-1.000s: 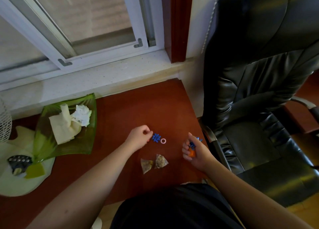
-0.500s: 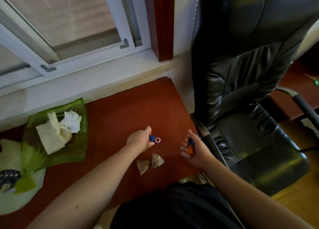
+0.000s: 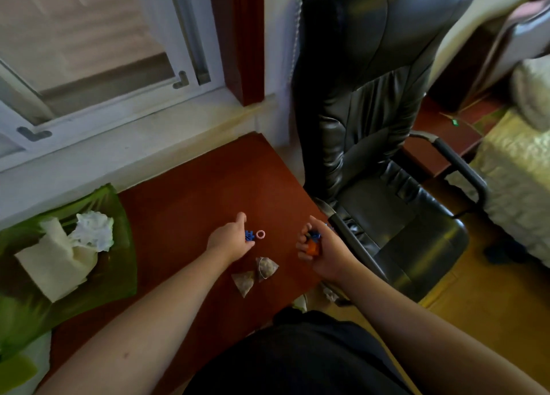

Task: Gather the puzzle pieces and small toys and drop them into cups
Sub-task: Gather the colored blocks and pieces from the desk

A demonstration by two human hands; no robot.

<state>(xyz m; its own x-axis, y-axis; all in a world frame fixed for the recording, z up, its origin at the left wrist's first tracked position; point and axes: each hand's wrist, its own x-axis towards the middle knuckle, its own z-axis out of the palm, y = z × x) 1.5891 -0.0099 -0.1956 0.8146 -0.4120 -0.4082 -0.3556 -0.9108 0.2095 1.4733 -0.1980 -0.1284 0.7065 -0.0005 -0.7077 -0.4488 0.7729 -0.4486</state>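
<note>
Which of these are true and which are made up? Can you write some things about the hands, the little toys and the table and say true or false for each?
1. The right hand holds an orange toy and a blue piece. True.
2. The pink ring lies on the black chair. False: it lies on the red-brown table, just right of the blue puzzle piece.
3. The left hand is at the blue puzzle piece. True.
4. Two small see-through pouches lie on the table near the person. True.
5. The green dish is full of puzzle pieces. False: it holds white paper.
6. A cup stands between the hands. False: no cup is in view.
</note>
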